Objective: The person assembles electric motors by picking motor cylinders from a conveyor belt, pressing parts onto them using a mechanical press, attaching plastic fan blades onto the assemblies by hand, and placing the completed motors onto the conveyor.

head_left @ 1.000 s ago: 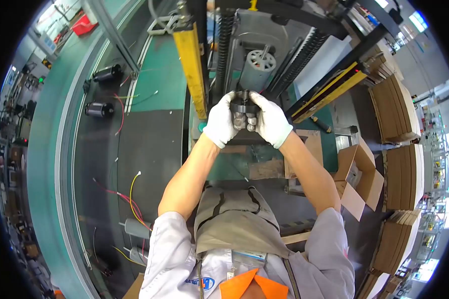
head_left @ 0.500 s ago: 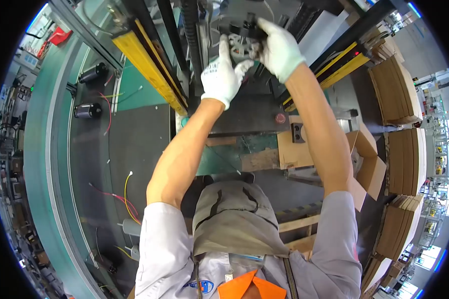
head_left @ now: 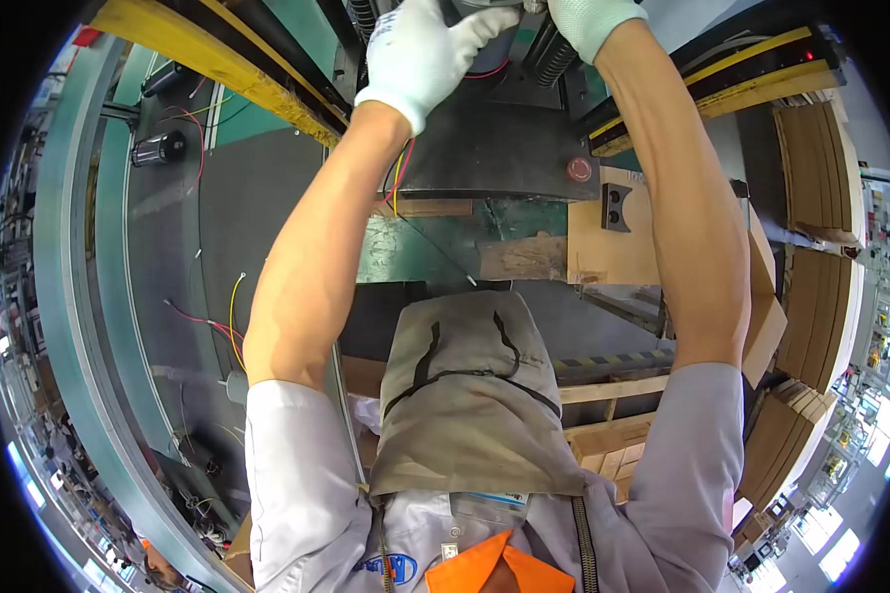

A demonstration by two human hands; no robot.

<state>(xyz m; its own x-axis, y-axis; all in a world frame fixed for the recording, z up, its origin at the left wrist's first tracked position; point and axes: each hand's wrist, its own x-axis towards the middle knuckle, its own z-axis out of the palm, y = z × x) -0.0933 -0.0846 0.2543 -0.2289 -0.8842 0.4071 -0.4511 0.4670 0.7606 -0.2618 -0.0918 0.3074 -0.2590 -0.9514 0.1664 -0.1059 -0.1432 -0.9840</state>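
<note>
Both hands wear white gloves and reach to the top edge of the view. My left hand is beside a grey cylindrical motor, its thumb stretched across the motor's upper part; its other fingertips run out of the frame. My right hand is cut off by the top edge, right of the motor, and its fingers are mostly hidden. Whether either hand grips anything cannot be made out. Below the motor lies a black machine plate with a red button at its right corner.
Yellow guards flank the machine. A black block with two holes lies on cardboard at the right. Stacked cardboard stands farther right. On the left bench are a black cylinder and loose wires.
Both hands have moved up and forward from in front of me to the motor, carrying the dark part, now out of view. The camera view has shifted, leaving the machine higher in frame.
</note>
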